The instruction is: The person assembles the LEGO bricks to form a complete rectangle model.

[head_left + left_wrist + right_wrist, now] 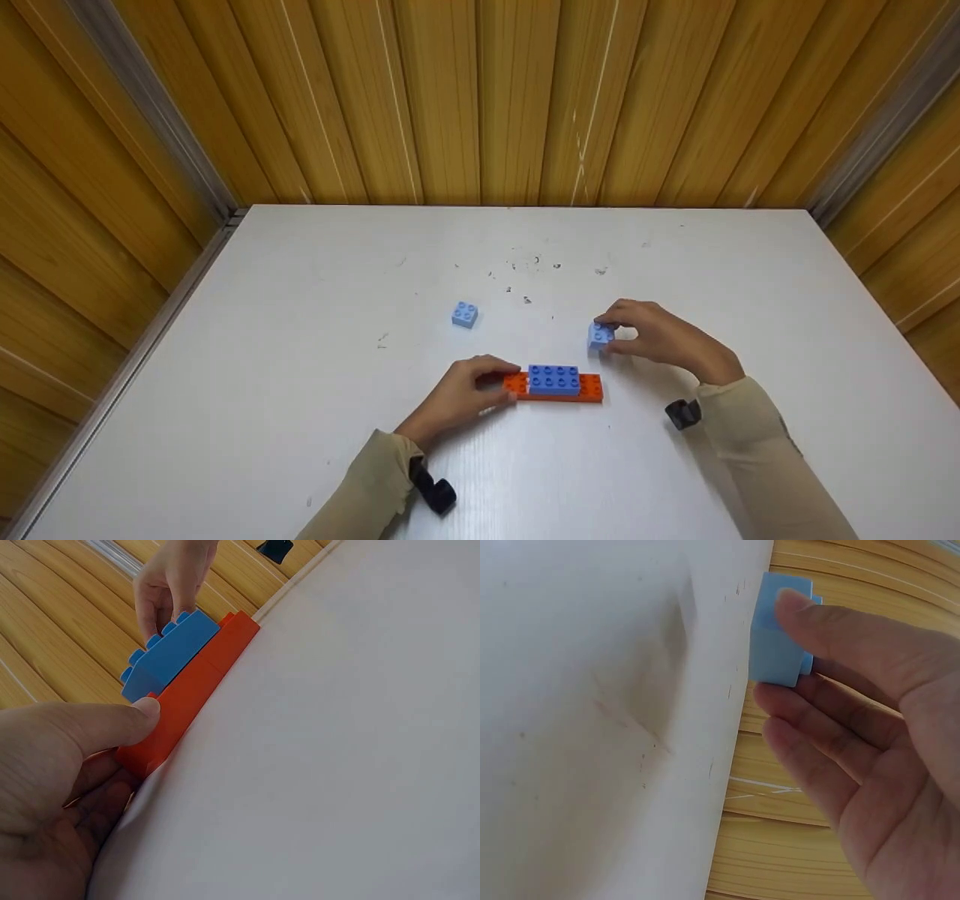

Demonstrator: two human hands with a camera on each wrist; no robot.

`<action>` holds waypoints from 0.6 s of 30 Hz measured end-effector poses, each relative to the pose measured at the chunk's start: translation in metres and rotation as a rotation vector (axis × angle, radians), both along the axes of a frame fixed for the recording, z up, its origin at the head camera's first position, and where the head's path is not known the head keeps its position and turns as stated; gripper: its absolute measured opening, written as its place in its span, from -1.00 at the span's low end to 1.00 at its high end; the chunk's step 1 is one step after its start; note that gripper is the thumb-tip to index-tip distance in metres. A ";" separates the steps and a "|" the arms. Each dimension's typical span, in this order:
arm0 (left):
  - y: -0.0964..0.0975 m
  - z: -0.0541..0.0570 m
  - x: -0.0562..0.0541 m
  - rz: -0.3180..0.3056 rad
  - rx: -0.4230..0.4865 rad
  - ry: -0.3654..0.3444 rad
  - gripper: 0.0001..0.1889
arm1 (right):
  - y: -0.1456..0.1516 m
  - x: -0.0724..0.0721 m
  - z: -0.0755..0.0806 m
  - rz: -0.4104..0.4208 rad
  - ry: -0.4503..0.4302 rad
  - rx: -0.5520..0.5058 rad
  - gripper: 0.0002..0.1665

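My left hand (466, 391) grips the left end of a long orange-red toy brick base (591, 388) on the table, thumb along its near side. A darker blue brick (553, 380) with two rows of studs sits on top of that base, near its middle; the left wrist view shows the blue brick (171, 654) from the side. To the right and farther back, my right hand (667, 339) pinches a small light blue brick (598, 337) between thumb and fingers. In the right wrist view the thumb lies across one face of this light blue brick (776, 652).
Another light blue brick (465, 315), with two-by-two studs, lies on the white table (262, 315) behind the base, to the left. Wood-patterned panels (442, 105) stand at the back and both sides. Black straps (433, 487) hang by both wrists.
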State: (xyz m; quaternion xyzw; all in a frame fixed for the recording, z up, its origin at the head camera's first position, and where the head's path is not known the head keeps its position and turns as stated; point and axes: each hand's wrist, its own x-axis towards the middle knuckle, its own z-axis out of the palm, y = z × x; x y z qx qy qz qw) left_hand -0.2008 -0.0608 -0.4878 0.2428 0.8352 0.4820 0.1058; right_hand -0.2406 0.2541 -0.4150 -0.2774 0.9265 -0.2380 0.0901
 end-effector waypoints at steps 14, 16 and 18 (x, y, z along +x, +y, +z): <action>0.001 0.001 0.000 0.013 -0.018 -0.039 -0.60 | -0.005 0.007 0.002 0.034 -0.023 0.023 -0.52; 0.001 0.001 0.001 0.015 -0.017 -0.043 -0.60 | -0.006 0.008 0.003 0.042 -0.021 0.029 -0.52; 0.001 0.001 0.000 0.016 -0.016 -0.043 -0.60 | -0.006 0.008 0.003 0.053 -0.017 0.031 -0.53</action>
